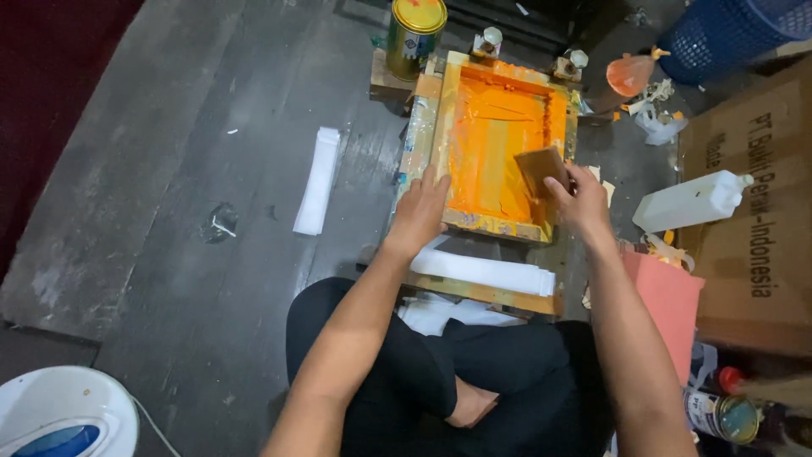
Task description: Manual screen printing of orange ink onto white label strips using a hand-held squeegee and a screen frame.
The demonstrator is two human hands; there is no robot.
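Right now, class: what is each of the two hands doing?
Left hand: open, pressing flat on the near edge of the wooden screen frame.
Right hand: closed, holding the squeegee on the orange ink.

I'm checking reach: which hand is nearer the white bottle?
Right. The right hand is just left of the white bottle; the left hand is farther left, across the frame.

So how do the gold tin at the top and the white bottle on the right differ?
The gold tin stands upright, while the white bottle lies on its side. The tin is round with a flat yellow lid; the bottle is blocky with a small cap at one end. The tin sits just beyond the orange printing frame, the bottle off to its right, beside the cardboard box. Both are closed, and neither hand touches them.
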